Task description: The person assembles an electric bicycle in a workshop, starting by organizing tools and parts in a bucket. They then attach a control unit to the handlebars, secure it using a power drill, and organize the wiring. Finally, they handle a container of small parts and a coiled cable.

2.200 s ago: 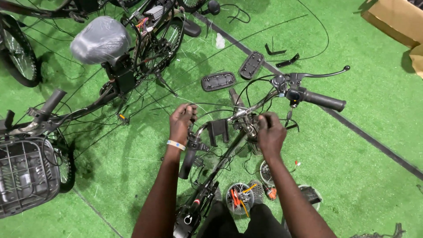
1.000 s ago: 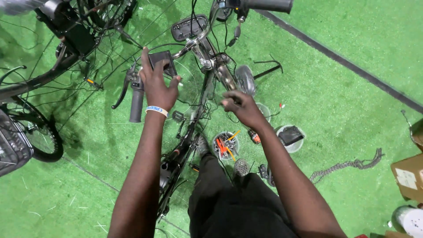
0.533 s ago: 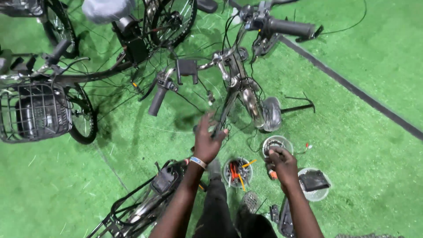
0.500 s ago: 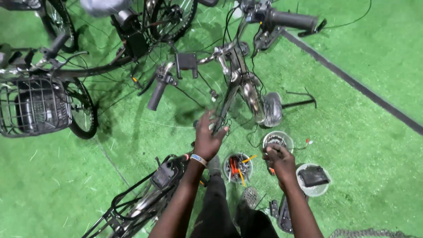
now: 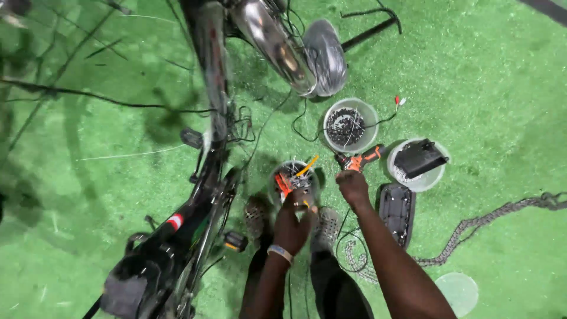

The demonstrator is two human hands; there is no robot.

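Observation:
My left hand (image 5: 292,223), with a pale band on its wrist, reaches into a small round tub (image 5: 293,177) of orange and yellow handled tools. Its fingertips are among the handles, and I cannot tell whether it grips one. My right hand (image 5: 352,186) is curled into a fist right under an orange and black power drill (image 5: 360,159) lying on the green mat, and appears closed on the drill's grip. My feet in perforated shoes stand just below the tool tub.
A clear tub of small dark parts (image 5: 348,125) and a white tub holding a black box (image 5: 419,163) sit beyond my hands. A black oblong cover (image 5: 396,212), a chain (image 5: 472,229) and a round lid (image 5: 459,292) lie right. A bicycle frame (image 5: 201,201) and silver fender (image 5: 274,44) stand left.
My view has dropped closer to the tubs. My left hand came down off the bicycle frame into the tool tub. My right hand stayed by the orange drill.

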